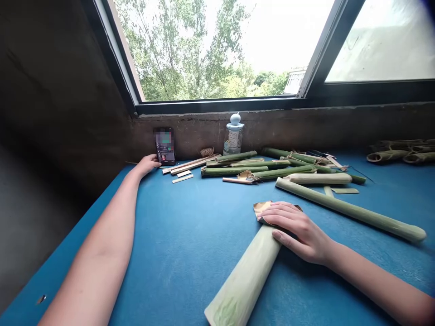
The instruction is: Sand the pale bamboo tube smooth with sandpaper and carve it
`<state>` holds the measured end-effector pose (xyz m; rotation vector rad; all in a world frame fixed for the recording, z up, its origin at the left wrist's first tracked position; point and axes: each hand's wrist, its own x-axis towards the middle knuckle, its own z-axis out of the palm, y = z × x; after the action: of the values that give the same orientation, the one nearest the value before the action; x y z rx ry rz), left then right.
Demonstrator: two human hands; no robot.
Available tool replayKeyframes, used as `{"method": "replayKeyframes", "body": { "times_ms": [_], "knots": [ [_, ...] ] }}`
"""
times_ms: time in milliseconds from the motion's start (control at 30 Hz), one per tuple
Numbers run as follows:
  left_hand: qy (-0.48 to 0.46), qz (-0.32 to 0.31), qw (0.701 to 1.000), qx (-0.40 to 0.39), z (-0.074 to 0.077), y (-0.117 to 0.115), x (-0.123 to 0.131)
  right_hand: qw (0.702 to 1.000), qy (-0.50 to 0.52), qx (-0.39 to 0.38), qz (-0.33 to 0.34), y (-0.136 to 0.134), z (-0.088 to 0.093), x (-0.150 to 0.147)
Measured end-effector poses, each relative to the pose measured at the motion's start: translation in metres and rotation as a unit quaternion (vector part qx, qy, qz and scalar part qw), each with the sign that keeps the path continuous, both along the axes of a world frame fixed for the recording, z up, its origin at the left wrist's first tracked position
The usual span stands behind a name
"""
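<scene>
My left hand (147, 165) reaches to the far left of the table, its fingers closed at the lower left edge of a smartphone (165, 147). The lit phone stands upright against the wall. My right hand (295, 228) is wrapped over a brown piece of sandpaper (262, 207) on the far end of a peeled bamboo tube (248, 271). This pale green tube lies slanted toward the near edge, with its near end cut off by the frame. My palm hides part of the sandpaper.
Behind are several green bamboo pieces (234, 171), thin wooden strips (190, 165), a twine ball (206, 152) and a glass jar (233, 138). A long peeled bamboo pole (350, 209) lies right. Tied bamboo (387, 156) sits at the far right, below the window frame (217, 107).
</scene>
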<state>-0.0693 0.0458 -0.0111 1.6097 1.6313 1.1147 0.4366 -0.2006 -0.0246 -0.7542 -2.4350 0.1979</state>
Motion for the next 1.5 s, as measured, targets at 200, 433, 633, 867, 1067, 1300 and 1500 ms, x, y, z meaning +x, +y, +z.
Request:
{"method": "replayKeyframes", "body": {
  "times_ms": [200, 433, 633, 867, 1067, 1300, 1500],
  "knots": [
    [-0.044, -0.023, 0.999, -0.012, -0.004, 0.005, -0.004, 1.0, 0.008, -0.002, 0.008, 0.001, 0.001, 0.001],
    [-0.027, -0.021, 0.999, -0.012, 0.0, 0.002, -0.001, 1.0, 0.003, -0.005, 0.009, 0.001, -0.001, 0.002],
    [-0.002, -0.003, 1.0, -0.009, -0.001, 0.001, 0.003, 1.0, 0.018, -0.005, 0.006, 0.0, -0.002, 0.002],
    [0.062, -0.011, 0.998, 0.003, -0.006, 0.006, 0.008, 0.996, 0.019, -0.008, 0.09, -0.035, 0.009, -0.029],
    [0.189, 0.088, 0.978, -0.012, -0.01, 0.004, 0.025, 0.996, 0.046, 0.011, 0.082, -0.034, 0.01, -0.033],
    [0.25, 0.122, 0.959, -0.052, -0.01, 0.001, 0.032, 0.989, 0.026, 0.01, 0.146, -0.055, 0.023, -0.048],
    [0.248, 0.122, 0.96, -0.054, -0.009, 0.001, 0.032, 0.998, 0.046, 0.011, 0.038, -0.039, 0.006, -0.031]
  ]
}}
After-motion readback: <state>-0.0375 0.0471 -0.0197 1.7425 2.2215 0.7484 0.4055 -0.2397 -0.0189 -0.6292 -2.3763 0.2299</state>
